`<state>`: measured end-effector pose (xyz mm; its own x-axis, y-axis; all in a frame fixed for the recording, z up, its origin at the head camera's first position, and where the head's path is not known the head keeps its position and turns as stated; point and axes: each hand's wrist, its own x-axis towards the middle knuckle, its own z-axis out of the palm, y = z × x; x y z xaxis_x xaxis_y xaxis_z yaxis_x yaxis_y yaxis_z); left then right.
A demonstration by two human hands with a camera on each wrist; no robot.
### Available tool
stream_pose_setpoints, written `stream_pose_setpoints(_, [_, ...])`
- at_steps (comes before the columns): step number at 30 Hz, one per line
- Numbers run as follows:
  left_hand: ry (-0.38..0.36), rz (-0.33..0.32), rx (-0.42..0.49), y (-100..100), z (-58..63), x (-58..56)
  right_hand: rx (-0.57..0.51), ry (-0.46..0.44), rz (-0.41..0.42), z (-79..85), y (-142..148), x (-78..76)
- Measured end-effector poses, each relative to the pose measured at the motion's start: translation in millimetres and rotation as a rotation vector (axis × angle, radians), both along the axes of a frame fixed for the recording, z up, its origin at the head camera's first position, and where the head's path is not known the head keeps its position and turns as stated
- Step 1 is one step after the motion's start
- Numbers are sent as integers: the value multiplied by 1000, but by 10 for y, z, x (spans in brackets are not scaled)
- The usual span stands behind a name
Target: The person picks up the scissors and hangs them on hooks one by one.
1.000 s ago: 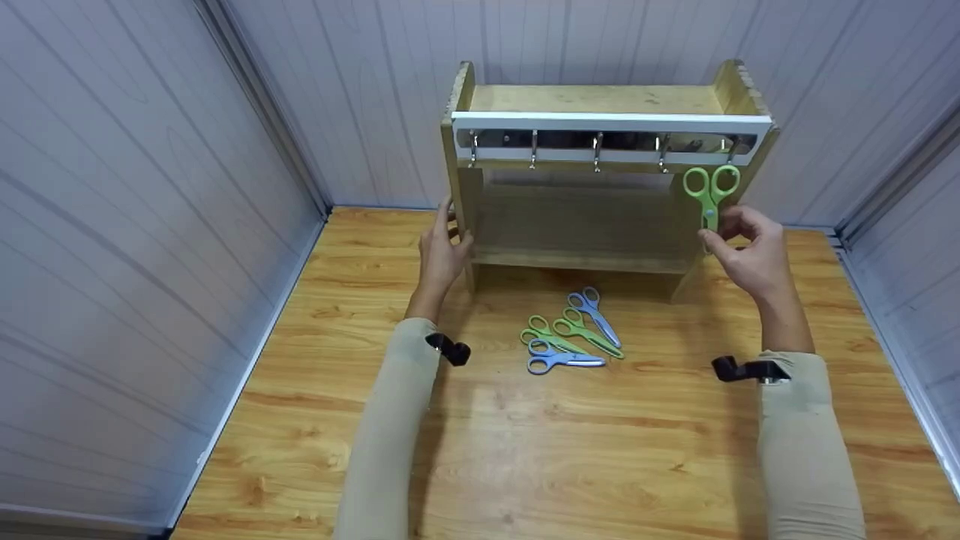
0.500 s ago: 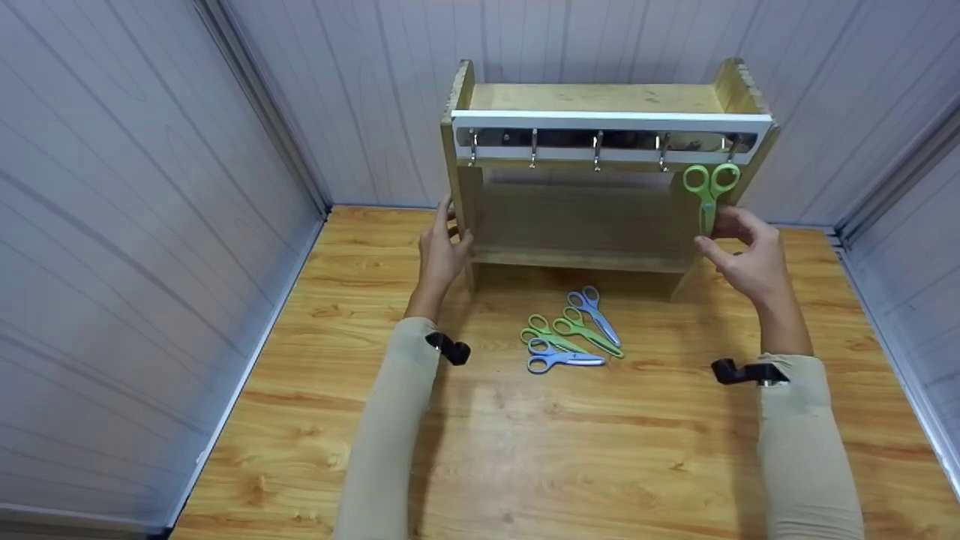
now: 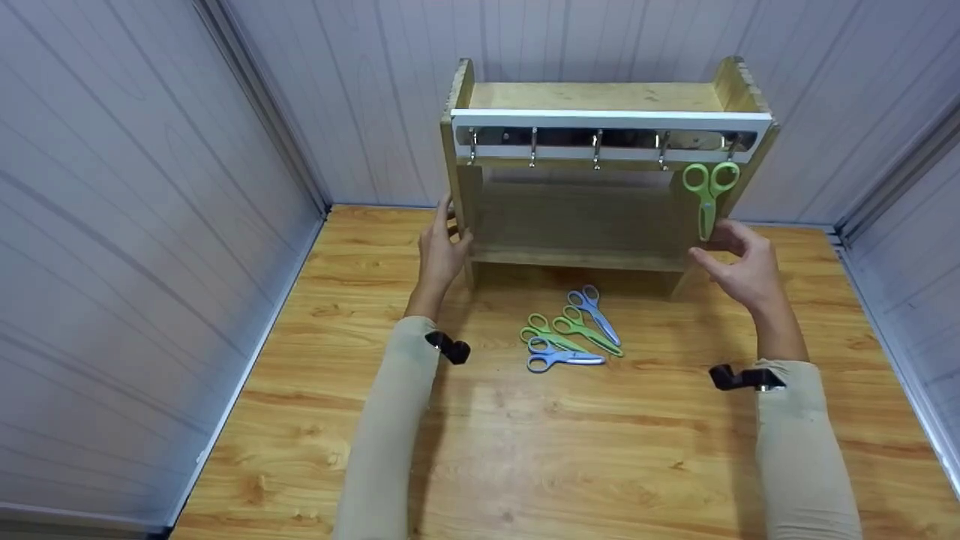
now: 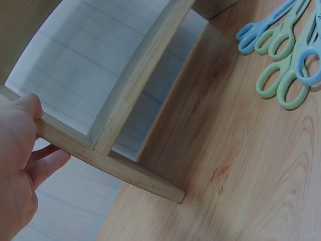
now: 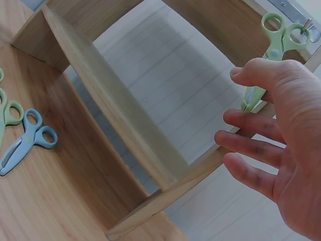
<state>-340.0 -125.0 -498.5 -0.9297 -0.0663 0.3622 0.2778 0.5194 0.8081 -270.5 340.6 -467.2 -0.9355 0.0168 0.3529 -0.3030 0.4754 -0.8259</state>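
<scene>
A pair of green scissors [image 3: 707, 201] hangs by a finger loop from the rightmost hook of the hook rail [image 3: 611, 139], blades down. Just below the tips is my right hand [image 3: 744, 268], its thumb and fingers spread apart with nothing between them. In the right wrist view the fingers of my right hand [image 5: 291, 135] overlap the shelf's side board. My left hand [image 3: 442, 251] grips the left side board of the wooden shelf [image 3: 581, 261], thumb in front and fingers round the outside. The left wrist view shows this left hand [image 4: 17, 155] on the board's edge.
Two blue and two green scissors lie in a loose heap on the wood-grain table [image 3: 510, 450], including blue scissors [image 3: 562, 358] and green scissors [image 3: 589, 330]. Several other metal hooks [image 3: 533, 148] carry nothing. Panel walls [image 3: 150, 225] stand left, right and behind.
My right hand has let go of the green scissors and drawn slightly down from their blades, which now hang straight from the hook. The left hand has stayed on the shelf.
</scene>
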Motion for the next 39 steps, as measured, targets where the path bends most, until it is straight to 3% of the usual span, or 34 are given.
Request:
stream_pose_setpoints(26, [-20,-5,25,5,-1,-25,31,-79,56,-366,9,-13])
stream_pose_setpoints(39, [-13,-3,23,-1,-1,-26,160,-113,80,-422,-114,-21])
